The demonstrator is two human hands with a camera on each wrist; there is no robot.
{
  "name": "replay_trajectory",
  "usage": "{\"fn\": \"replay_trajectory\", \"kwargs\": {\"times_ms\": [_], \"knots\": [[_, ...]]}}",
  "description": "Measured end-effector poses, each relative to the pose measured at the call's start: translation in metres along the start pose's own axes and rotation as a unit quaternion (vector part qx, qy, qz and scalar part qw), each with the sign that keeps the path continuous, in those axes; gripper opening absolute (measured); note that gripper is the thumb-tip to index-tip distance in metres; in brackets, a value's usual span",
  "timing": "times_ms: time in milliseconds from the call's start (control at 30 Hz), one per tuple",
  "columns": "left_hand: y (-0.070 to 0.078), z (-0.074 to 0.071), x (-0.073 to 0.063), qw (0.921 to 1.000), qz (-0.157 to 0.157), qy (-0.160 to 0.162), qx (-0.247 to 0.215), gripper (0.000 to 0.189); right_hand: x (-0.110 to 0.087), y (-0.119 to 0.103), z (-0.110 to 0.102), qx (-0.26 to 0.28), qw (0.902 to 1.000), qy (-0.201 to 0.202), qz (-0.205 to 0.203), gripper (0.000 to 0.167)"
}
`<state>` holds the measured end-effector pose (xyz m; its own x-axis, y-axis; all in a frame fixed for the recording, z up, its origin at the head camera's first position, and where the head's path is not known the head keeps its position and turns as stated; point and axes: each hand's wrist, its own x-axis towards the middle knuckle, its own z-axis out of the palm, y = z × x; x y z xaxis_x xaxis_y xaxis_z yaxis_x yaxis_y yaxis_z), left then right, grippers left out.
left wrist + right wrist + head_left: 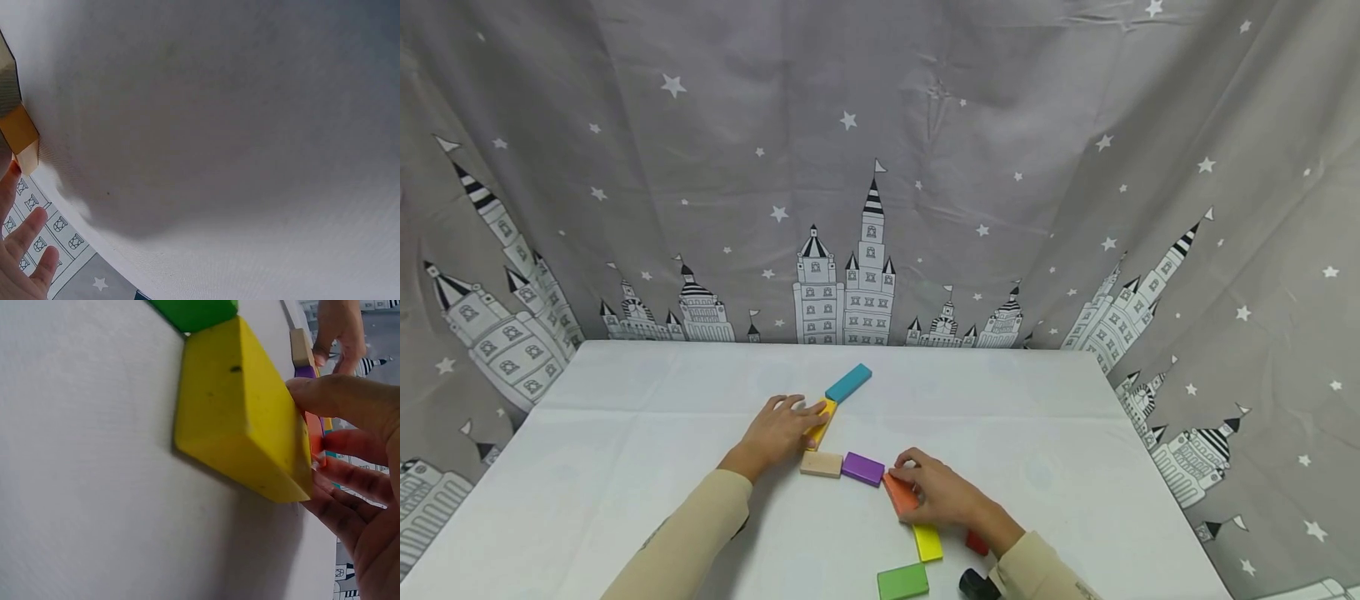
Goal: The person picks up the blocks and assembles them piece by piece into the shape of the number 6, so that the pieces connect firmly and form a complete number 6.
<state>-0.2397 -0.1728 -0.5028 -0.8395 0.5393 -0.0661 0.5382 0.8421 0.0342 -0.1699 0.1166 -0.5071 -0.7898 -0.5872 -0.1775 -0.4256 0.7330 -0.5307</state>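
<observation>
In the head view, my left hand point(781, 432) pinches an amber block point(822, 427) lengthwise, thumb near one end and index finger by the other. My right hand point(946, 492) holds an orange block point(900, 497) between thumb and fingertips. Between them lie a plain wooden block point(822, 464) and a purple block point(862, 469). Beyond the amber block is a blue block point(848, 383). Just below the right thumb sits a yellow block point(928, 544), large in the right wrist view, with a green block point(197, 311) touching its corner. The left wrist view catches only part of the left hand point(25, 259).
Partly behind the right wrist, a red block point(977, 543) lies on the white-covered table point(625, 467). A black object point(977, 585) shows at the right cuff. A grey curtain point(1000, 108) printed with castles and stars hangs behind the table's far edge.
</observation>
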Motion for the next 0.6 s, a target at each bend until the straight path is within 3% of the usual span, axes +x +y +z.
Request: {"fn": "replay_trajectory", "kwargs": {"times_ms": [600], "knots": [[0.0016,-0.0009,-0.0003,0.9999,-0.008,-0.014,-0.001,0.045,-0.0015,0.0003,0.0071,0.001,0.9991,0.043,-0.002,0.06]]}}
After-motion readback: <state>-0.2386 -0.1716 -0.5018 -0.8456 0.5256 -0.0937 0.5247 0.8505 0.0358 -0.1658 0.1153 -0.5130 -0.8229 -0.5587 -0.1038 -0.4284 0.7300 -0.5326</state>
